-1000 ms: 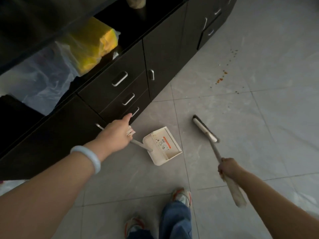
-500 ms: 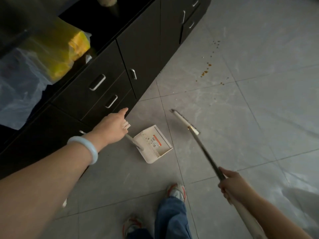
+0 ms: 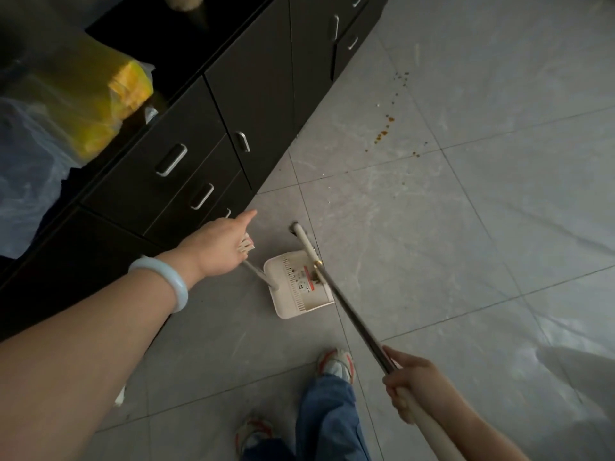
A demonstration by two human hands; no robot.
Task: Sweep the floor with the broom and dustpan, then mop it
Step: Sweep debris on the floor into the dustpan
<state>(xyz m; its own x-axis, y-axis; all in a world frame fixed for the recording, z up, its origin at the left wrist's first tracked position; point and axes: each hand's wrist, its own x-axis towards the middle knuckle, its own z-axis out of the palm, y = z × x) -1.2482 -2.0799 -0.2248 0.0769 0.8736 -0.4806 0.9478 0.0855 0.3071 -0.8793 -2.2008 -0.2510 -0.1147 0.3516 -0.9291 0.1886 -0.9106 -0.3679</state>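
A cream dustpan (image 3: 293,301) rests on the grey tiled floor (image 3: 466,227) close to the dark cabinet. My left hand (image 3: 216,249) grips the top of its long handle, index finger stretched out. The broom (image 3: 346,311) runs from my right hand (image 3: 416,384), which grips its metal shaft, up to its cream head (image 3: 304,239) at the dustpan's far right corner. The shaft crosses over the pan's right side. Orange-brown crumbs (image 3: 382,134) lie scattered on the tiles further away.
A dark cabinet (image 3: 233,104) with drawers and metal handles runs along the left. A yellow bag (image 3: 109,104) and clear plastic (image 3: 26,161) sit in its open shelf. My shoes (image 3: 336,364) and a jeans leg (image 3: 329,424) stand just behind the dustpan.
The broom head has swung left from the open tiles to the dustpan's far edge. My right hand has slid lower on the shaft. The dustpan has stayed near the cabinet.
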